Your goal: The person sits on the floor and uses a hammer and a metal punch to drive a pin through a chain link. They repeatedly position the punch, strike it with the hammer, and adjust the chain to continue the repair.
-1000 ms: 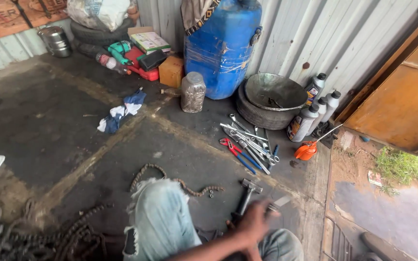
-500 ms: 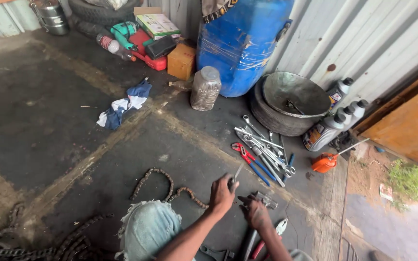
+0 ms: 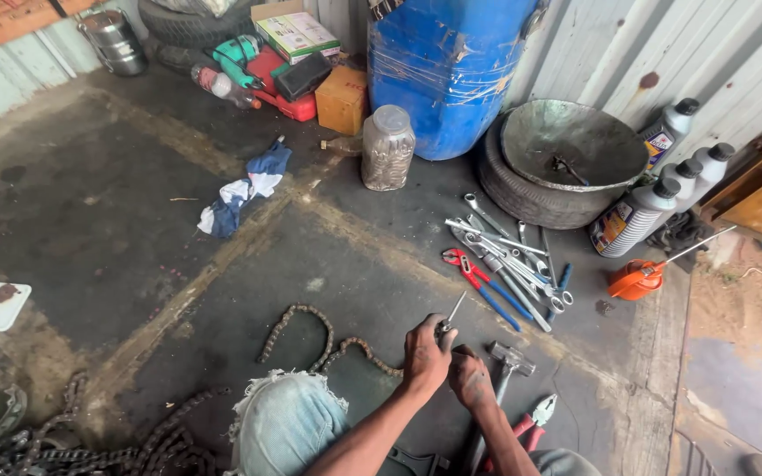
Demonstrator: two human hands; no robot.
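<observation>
Left hand (image 3: 425,357) fingers curled shut around a thin metal rod (image 3: 453,310), whose shaft sticks up and away past the fingertips. Right hand (image 3: 469,377) touches the left, just beside it; its fingers are bent inward near the same spot, but what they pinch is hidden, cannot tell. Chain (image 3: 310,339) lies on the floor (image 3: 90,220) just left of the left fingers, one end close under them. Hammer (image 3: 509,361) lies just right of the right fingers; red-handled pliers (image 3: 531,416) nearer the body on that side. Beyond the fingertips: a heap of spanners (image 3: 509,256) and red-and-blue cutters (image 3: 478,282). Further off: orange oil can (image 3: 637,279), metal bowl (image 3: 571,145) on a tyre (image 3: 522,194), blue drum (image 3: 447,70).
</observation>
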